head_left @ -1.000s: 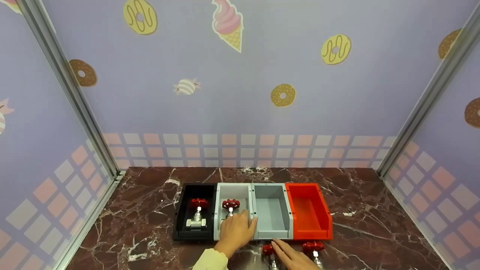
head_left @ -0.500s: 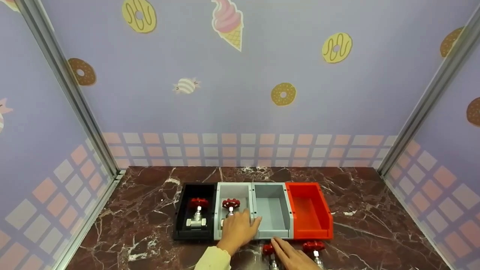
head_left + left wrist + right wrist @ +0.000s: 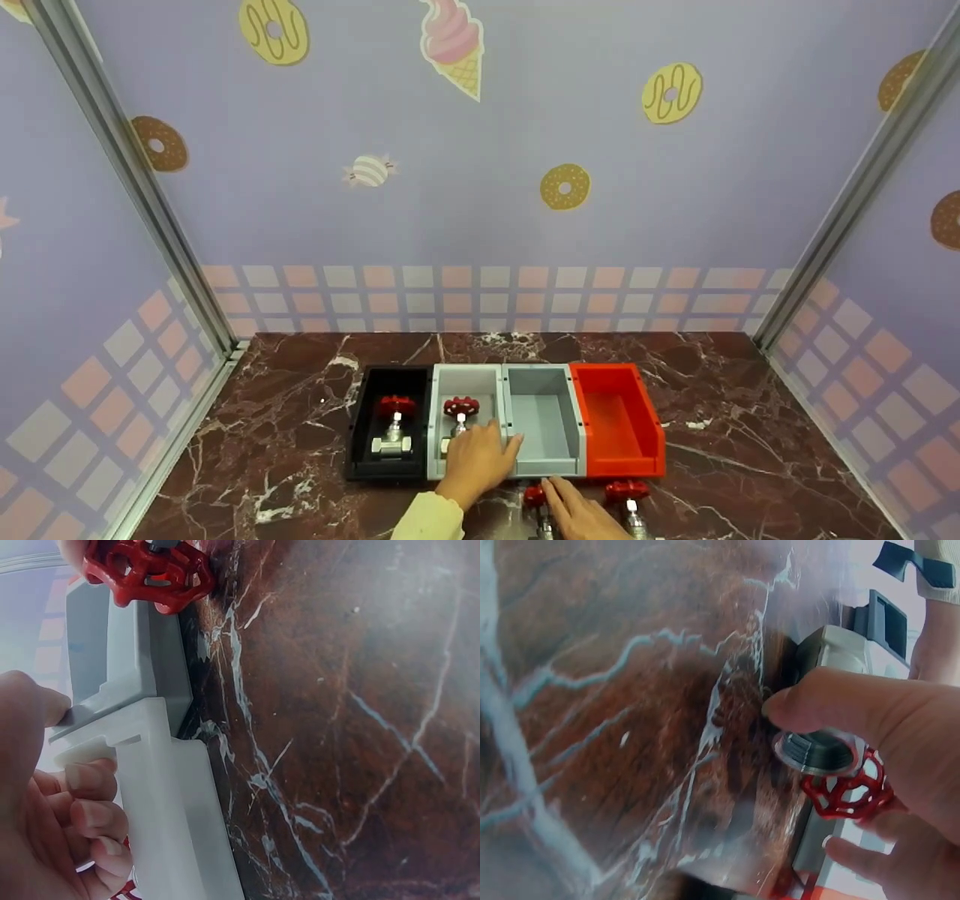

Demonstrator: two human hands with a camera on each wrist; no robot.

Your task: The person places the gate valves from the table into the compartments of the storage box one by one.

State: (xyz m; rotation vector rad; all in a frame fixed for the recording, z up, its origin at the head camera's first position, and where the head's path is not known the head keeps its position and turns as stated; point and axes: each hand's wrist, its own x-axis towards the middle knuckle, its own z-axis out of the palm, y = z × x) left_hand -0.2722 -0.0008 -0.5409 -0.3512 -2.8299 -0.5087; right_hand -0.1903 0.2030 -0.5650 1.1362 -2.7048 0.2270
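In the head view my left hand (image 3: pixel 478 463) reaches over the front of the white bin (image 3: pixel 487 382). Its thumb lies on the grey bin's side of the shared wall and its curled fingers (image 3: pixel 94 817) are inside the white bin, so it grips that wall. Partly hidden behind this hand, a valve with a red handwheel (image 3: pixel 460 406) sits in the white bin. My right hand (image 3: pixel 583 516) holds another red-wheeled valve (image 3: pixel 535 496) in front of the grey bin (image 3: pixel 540 405). The right wrist view shows the thumb beside its round metal end (image 3: pixel 817 754).
A valve (image 3: pixel 391 442) stands in the black bin (image 3: pixel 386 471) at the left end of the row. The red bin (image 3: pixel 619 466) closes the right end. One more valve (image 3: pixel 628 492) stands on the dark marbled table (image 3: pixel 300 420), right of my right hand.
My left hand and sleeve have shifted slightly to the right. The right hand stays at the same valve, and the bins have not visibly moved.
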